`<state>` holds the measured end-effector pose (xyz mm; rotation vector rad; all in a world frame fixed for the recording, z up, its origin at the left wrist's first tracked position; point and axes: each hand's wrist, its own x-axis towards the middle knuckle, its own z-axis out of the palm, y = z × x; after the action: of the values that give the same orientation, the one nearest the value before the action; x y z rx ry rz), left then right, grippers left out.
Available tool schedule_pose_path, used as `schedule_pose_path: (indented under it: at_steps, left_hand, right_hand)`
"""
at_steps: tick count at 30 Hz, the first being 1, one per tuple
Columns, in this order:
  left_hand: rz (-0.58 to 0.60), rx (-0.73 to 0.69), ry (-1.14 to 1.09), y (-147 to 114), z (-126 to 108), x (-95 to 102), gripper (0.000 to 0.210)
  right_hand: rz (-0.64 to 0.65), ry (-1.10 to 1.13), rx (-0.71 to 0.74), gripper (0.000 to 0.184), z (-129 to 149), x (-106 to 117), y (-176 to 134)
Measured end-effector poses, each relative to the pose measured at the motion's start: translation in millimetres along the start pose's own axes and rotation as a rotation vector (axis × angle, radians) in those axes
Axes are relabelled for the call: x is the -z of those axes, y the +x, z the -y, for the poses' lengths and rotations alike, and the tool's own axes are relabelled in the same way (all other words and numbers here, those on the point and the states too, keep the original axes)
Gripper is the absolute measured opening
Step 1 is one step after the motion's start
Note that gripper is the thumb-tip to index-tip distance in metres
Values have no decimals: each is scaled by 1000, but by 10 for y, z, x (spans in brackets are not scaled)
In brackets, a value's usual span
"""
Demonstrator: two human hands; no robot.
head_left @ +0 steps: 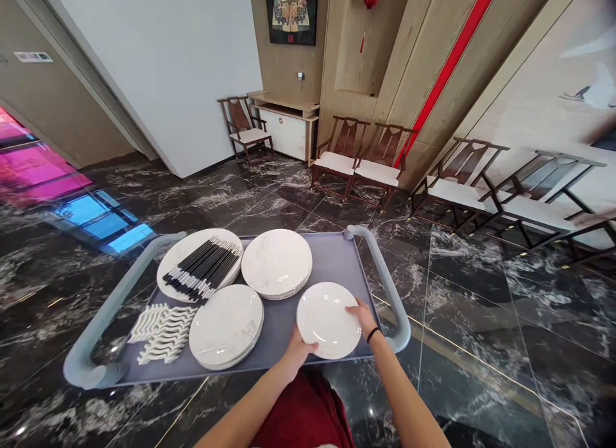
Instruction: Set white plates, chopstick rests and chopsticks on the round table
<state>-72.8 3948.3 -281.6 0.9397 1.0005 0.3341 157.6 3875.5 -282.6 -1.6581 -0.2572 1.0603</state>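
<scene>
A round white plate (329, 319) is gripped at its rim from both sides, over the right part of the grey cart tray (332, 249). My left hand (299, 353) has its thumb on the near left rim; my right hand (362, 318) holds the right rim, thumb on top. Whether more plates lie under it I cannot tell. Left of it stand a stack of white plates (226, 325) and a stack of larger plates (276, 262). Black chopsticks (205, 267) with silvery bands lie on another large plate (168, 268). Wavy white chopstick rests (163, 332) lie at the near left.
Thick grey handles curve out at the cart's left (110, 307) and right (385, 275) ends. Dark marble floor (462, 287) surrounds it. Wooden chairs (382, 154) with white seats line the far wall, beside a low cabinet (283, 127). A white wall (168, 69) stands at left.
</scene>
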Motion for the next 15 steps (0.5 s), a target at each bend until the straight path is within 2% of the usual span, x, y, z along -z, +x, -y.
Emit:
schedule_pose_path:
  at_steps: [2, 4, 6, 7, 9, 12, 15]
  left_hand:
    - [76, 8, 33, -21, -62, -7, 75]
    - [175, 74, 66, -28, -203, 69, 69]
    - [168, 132, 92, -27, -431, 241, 69]
    - [122, 129, 98, -23, -573, 361, 71]
    - [-21, 47, 84, 9, -882, 652, 73]
    - [-194, -107, -8, 155, -1286, 1118, 67]
    - [-306, -92, -121, 396, -1478, 1466, 69]
  right_hand:
    - [14, -18, -29, 59, 9, 76, 16]
    - [58, -48, -46, 60, 20, 142, 24]
    - [82, -102, -46, 60, 60, 200, 39]
    - [60, -144, -38, 59, 98, 222, 54]
    - [-63, -244, 16, 58, 217, 235, 115]
    - [-245, -316, 169, 56, 478, 115, 301]
    - [-216, -276, 240, 49, 745, -206, 583]
